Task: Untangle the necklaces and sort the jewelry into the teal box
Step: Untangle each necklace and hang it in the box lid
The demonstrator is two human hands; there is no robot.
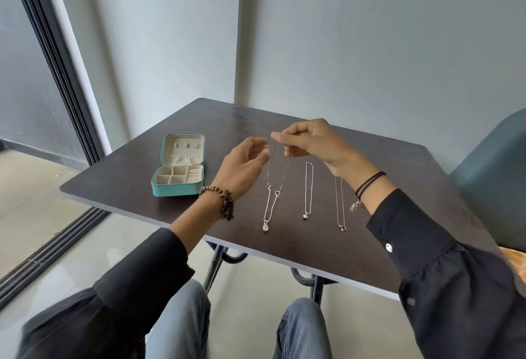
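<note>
My right hand (310,142) pinches the top of a silver necklace (273,187), which hangs down to the dark table (370,165); its pale round pendant rests near the front edge. My left hand (244,165) hovers just left of the chain with relaxed, slightly curled fingers and holds nothing. A second silver necklace (309,187) lies straight on the table to the right. Further right lies a thin gold necklace (339,205), its top hidden under my right wrist. The teal jewelry box (178,170) stands open at the table's left, its compartments looking empty.
The small table sits in a corner against grey walls. A blue chair (492,176) stands at the right. A sliding door frame (57,74) runs along the left. My knees are under the table's front edge.
</note>
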